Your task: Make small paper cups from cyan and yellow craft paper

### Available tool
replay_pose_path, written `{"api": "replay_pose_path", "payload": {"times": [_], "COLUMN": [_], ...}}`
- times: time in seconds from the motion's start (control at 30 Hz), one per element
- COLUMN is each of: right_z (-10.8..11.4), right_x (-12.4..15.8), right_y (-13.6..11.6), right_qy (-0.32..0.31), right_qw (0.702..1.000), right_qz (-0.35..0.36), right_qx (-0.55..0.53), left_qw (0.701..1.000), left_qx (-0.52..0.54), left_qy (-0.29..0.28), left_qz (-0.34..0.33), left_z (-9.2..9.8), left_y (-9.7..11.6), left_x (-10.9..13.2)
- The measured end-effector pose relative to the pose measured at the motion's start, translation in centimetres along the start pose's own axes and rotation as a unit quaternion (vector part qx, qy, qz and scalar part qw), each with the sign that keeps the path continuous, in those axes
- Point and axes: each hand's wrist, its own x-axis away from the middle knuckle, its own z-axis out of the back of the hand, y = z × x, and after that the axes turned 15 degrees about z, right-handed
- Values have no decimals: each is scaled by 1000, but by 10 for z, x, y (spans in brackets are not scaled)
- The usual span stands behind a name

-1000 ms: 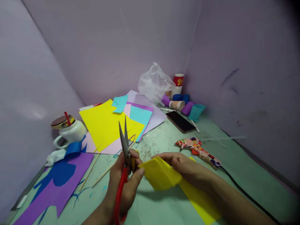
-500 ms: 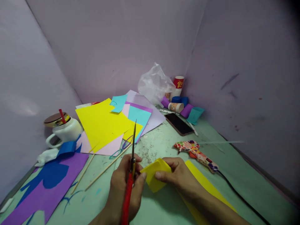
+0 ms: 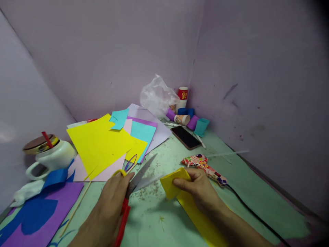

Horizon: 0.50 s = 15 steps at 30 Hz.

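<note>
The left hand [image 3: 106,200], a bare human hand, is showing a broad, smooth back with softly rounded knuckles. The right hand [image 3: 197,188], equally bare, is showing slim fingers and a straight, blunt-tipped thumb [image 3: 181,184]. Behind it, a slender, uncovered right forearm [image 3: 236,219] with a smooth outline is narrowing at the wrist and broadening gently toward the picture's lower edge. Bare skin is also continuing below the left hand toward that edge. Nails and finer skin creases are blurring too much for telling.

Left grip [image 3: 110,193] curls while right grip [image 3: 197,185] (well apart) pinches.
</note>
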Motion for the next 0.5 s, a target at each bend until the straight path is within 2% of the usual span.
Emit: {"api": "replay_pose_path", "payload": {"times": [0.13, 0.33, 0.5], "right_z": [3, -1, -3], "right_x": [0, 3, 6], "right_y": [-2, -1, -1], "right_qy": [4, -28, -38], "right_qw": [1000, 998, 996], "right_qz": [15, 10, 19], "right_qx": [11, 47, 77], "left_qw": [997, 997, 995], "left_qx": [-61, -46, -61], "left_qy": [-8, -27, -57], "left_qz": [-39, -51, -50], "left_z": [-5, -14, -16], "left_y": [0, 12, 10], "left_x": [7, 12, 13]}}
